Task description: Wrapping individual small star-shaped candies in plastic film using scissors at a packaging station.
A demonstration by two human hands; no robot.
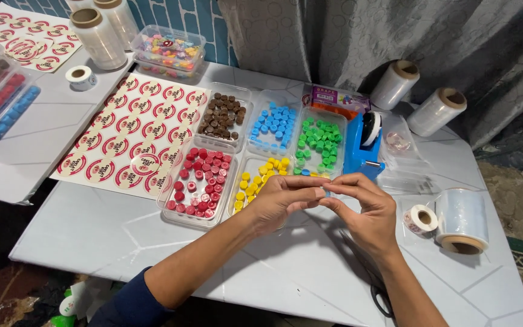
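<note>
My left hand and my right hand meet above the white table, fingertips pinched together on a small clear piece, too small to identify. Just beyond them stand clear trays of little round pieces: red, yellow, brown, blue and green. A blue tape dispenser stands right behind my right hand.
A sheet of round red-and-white stickers lies at the left. Rolls of clear film and a small sticker roll sit at the right, more film rolls at the back. Black scissors lie under my right forearm.
</note>
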